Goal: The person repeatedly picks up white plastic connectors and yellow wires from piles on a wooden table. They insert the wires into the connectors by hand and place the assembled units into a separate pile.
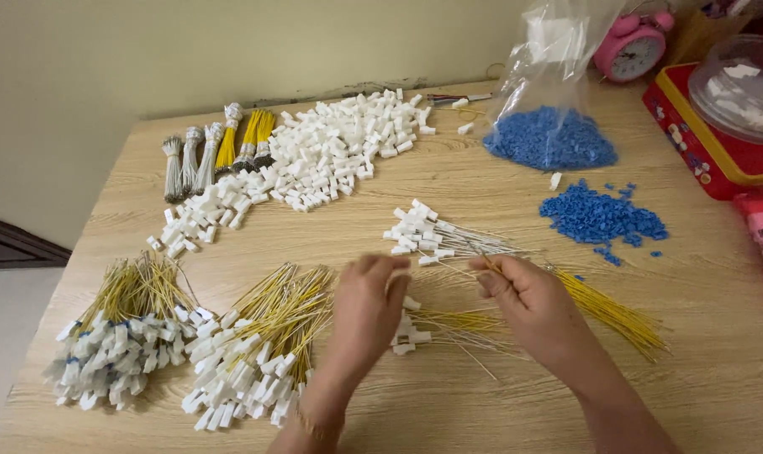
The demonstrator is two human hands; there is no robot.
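My left hand [360,307] hovers over the table with fingers curled near a small bunch of wires with white connectors [415,329]. My right hand [528,307] pinches thin wires [482,256] from a fan of wires tipped with white connectors [419,234]. Loose yellow wires [612,315] lie just right of that hand. What the left fingertips hold is hidden.
Two heaps of finished yellow wires with white connectors [121,336] [255,353] lie at the left. A long pile of white connectors [314,155], tied wire bundles [217,151], blue pieces [600,217], a bag of blue pieces [549,134], a pink clock [633,46] and a red box [709,151] surround them.
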